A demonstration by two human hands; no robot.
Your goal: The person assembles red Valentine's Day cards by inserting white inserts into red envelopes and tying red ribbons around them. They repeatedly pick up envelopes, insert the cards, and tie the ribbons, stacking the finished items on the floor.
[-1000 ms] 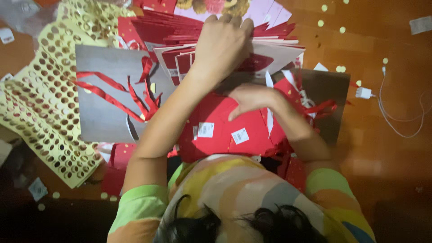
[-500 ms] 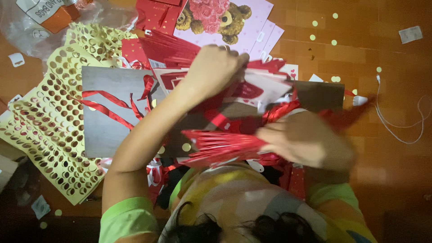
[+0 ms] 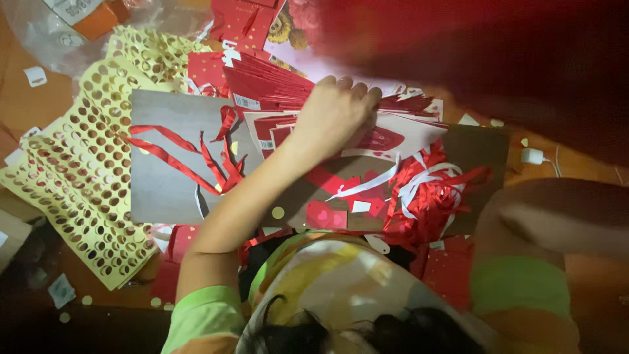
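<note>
A person's left hand presses flat, fingers together, on a fanned stack of red cards at upper centre of the frame, the stack's long axis running left to right across a grey board. The right hand is lost behind a red blur at upper right; whether it grips anything cannot be told, leaving the left nearer. Punched yellow sheets lie at left, red ribbon scraps tangle at right, beside a white charger.

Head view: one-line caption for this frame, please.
Left hand presses on a stack of red envelopes above a grey board strewn with red ribbon; right arm raised, blurred.
</note>
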